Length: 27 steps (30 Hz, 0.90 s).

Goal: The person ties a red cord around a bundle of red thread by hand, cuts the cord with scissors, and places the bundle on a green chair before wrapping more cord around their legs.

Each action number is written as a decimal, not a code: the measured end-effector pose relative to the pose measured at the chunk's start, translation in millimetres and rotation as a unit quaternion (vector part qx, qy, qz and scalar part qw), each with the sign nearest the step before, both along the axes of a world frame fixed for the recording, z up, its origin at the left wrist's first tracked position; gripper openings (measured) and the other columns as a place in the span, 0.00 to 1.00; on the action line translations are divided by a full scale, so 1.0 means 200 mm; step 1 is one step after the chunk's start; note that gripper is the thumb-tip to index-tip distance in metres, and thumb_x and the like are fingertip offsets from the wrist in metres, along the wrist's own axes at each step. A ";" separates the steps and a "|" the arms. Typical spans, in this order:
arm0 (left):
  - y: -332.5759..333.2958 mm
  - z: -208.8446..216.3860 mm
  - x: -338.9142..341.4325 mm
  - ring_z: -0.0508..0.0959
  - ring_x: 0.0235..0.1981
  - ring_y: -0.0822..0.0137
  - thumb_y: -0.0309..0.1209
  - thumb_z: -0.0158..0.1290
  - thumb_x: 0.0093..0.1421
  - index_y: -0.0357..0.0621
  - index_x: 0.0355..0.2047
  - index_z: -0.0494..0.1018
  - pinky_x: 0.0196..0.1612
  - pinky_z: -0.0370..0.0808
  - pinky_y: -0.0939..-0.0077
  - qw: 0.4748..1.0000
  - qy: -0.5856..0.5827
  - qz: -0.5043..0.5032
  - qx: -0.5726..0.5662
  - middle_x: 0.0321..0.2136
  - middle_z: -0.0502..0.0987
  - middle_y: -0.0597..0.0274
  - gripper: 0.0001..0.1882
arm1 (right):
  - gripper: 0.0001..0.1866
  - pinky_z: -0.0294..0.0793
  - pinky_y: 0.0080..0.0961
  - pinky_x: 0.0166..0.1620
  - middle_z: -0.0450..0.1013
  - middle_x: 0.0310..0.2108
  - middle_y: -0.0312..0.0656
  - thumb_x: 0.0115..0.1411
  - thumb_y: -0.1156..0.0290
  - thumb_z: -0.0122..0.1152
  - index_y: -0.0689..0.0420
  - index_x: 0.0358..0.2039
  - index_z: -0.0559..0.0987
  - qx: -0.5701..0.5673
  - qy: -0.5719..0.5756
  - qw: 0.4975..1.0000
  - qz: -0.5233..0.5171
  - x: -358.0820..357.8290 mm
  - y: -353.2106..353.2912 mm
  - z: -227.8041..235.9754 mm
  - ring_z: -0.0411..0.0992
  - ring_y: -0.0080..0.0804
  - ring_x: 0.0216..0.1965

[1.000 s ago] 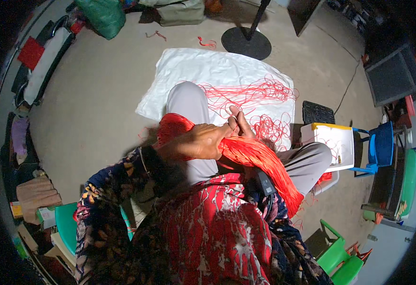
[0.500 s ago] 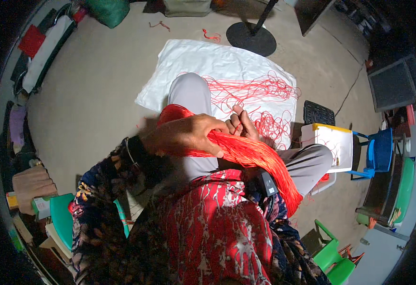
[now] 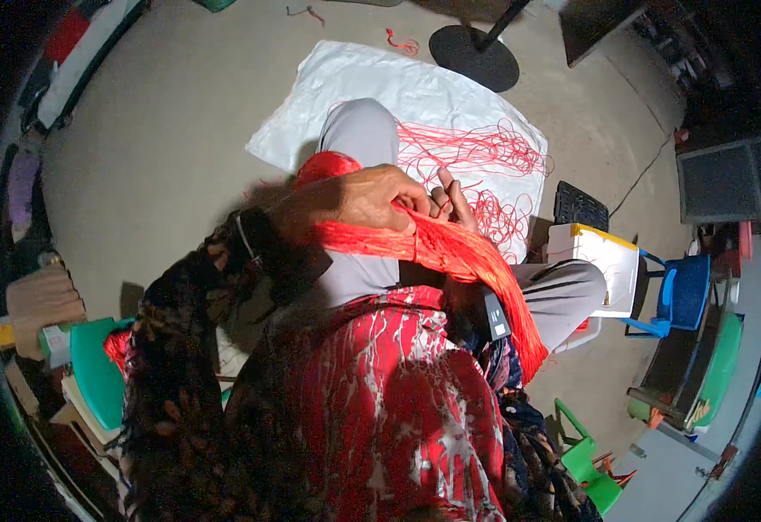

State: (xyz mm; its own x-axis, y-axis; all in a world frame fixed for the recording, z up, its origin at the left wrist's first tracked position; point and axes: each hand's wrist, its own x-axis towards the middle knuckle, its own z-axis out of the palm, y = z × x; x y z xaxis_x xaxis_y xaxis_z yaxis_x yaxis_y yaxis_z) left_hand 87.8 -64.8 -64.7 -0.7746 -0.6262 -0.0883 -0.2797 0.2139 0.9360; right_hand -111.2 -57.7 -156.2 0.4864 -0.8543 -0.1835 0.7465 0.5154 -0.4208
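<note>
A thick hank of glossy red cord (image 3: 476,254) lies across my lap and droops over my right thigh. My left hand (image 3: 367,202) closes over its upper left part, fingers and thumb pinching in at the strands. A narrow crease or strand crosses the hank just below those fingertips. Right beside them, behind the hank, is my right hand (image 3: 457,205), with fingers curled around a red strand and one finger raised. Its palm and wrist are partly hidden by the hank. Loose red strands (image 3: 493,148) spread in loops over a white sheet (image 3: 346,74) beyond my knees.
A black round stand base (image 3: 476,59) sits past the sheet. To the right are a white box with a yellow rim (image 3: 602,270), a blue chair (image 3: 680,291) and a black mat (image 3: 580,204). Green chairs (image 3: 585,457) (image 3: 98,370) stand at both sides.
The view has shifted slightly. My left hand has turned its fingers inward onto the hank, and a crossing line now shows around it. My right hand stays close by, one finger now lifted higher.
</note>
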 end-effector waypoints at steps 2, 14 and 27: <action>0.00 0.01 -0.04 0.77 0.42 0.60 0.34 0.57 0.50 0.36 0.45 0.70 0.45 0.72 0.69 0.999 0.004 -0.003 -0.033 0.38 0.77 0.50 0.23 | 0.18 0.65 0.18 0.26 0.61 0.20 0.29 0.66 0.56 0.44 0.54 0.50 0.68 -0.008 0.007 1.000 -0.005 -0.05 0.01 -0.07 0.60 0.18 0.22; 0.29 -0.08 -0.11 0.74 0.36 0.58 0.38 0.62 0.38 0.36 0.56 0.56 0.45 0.64 0.64 0.844 -0.251 0.078 -0.467 0.37 0.74 0.48 0.46 | 0.23 0.73 0.37 0.40 0.69 0.42 0.49 0.62 0.55 0.46 0.54 0.53 0.65 0.011 0.157 0.987 -0.040 0.03 0.15 0.03 0.69 0.35 0.45; 0.02 -0.13 -0.22 0.79 0.29 0.49 0.22 0.50 0.42 0.33 0.24 0.75 0.31 0.74 0.56 0.910 -0.210 0.109 -0.342 0.24 0.76 0.42 0.08 | 0.22 0.72 0.38 0.41 0.68 0.44 0.50 0.59 0.58 0.50 0.55 0.52 0.67 -0.232 0.540 0.809 -0.027 -0.28 0.17 -0.50 0.67 0.35 0.47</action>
State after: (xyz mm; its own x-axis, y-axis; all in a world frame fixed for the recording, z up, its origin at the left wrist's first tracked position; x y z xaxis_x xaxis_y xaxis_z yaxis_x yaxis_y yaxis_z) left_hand 44.3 -60.5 -90.5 -0.6135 -0.7805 0.1200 -0.6868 0.6024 0.4067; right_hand -167.3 -23.3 -256.6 0.2157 -0.9677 -0.1304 -0.1696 0.0944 -0.9810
